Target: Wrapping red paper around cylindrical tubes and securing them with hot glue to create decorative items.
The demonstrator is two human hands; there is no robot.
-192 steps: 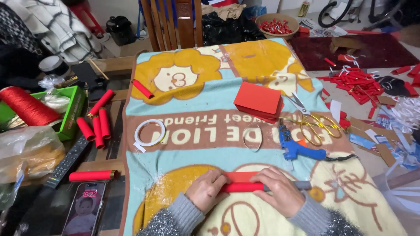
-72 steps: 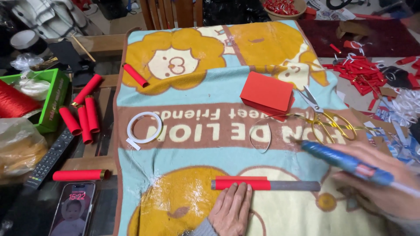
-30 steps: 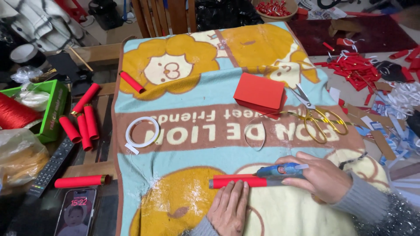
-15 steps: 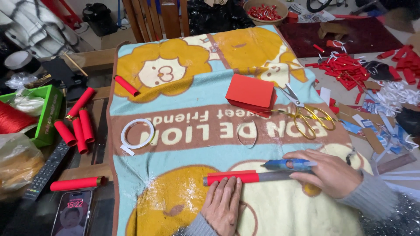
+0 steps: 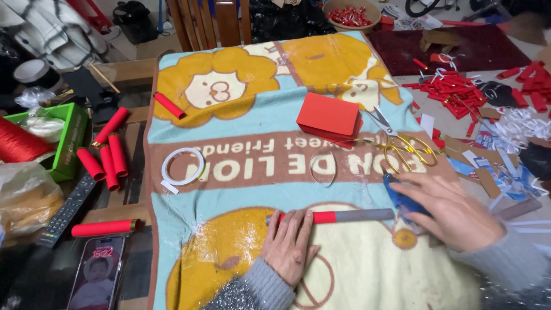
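Seen from the head camera, the left hand (image 5: 291, 244) lies flat, fingers spread, pinning a red and grey tube (image 5: 333, 217) on the cartoon blanket (image 5: 241, 120) so it cannot roll. Beside the tube's grey end, the right hand (image 5: 453, 209) rests loosely curled over a blue glue gun (image 5: 402, 198), near gold scissors (image 5: 404, 146).

— Any screens here?
— One: a phone (image 5: 94, 275) at the bottom left of the counter, lying flat, its lit screen showing a photo and pale digits.
— Packages?
— A green box (image 5: 69, 140) at the left edge, open on top, and a crinkled clear plastic bag (image 5: 26, 195) just below it.
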